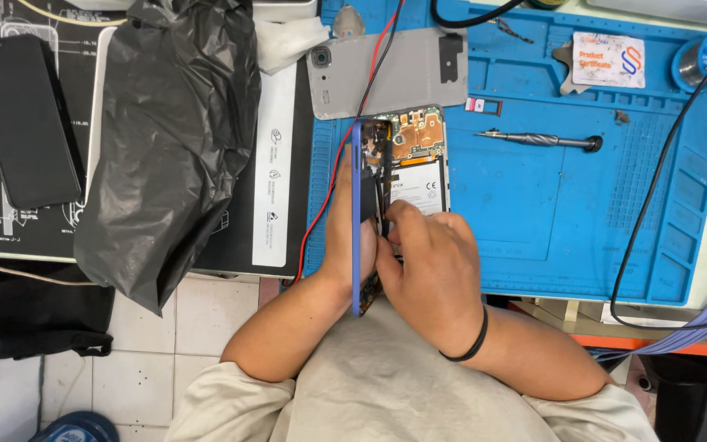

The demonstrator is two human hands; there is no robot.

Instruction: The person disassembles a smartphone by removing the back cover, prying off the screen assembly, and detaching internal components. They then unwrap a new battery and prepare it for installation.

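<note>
An opened smartphone (419,168) lies on a blue work mat (533,196), its circuit board and white battery exposed. A blue-edged panel (357,213) stands on edge along the phone's left side. My left hand (339,233) grips that panel from the left. My right hand (429,266), a black band on its wrist, presses its fingertips onto the phone's lower part next to the panel. A red and a black wire (374,57) run down across the phone.
A grey phone back cover (386,78) lies above the phone. A screwdriver (538,141) rests on the mat to the right. A crumpled black plastic bag (169,131) and a dark phone (22,123) sit at the left. Black cable (656,196) loops at right.
</note>
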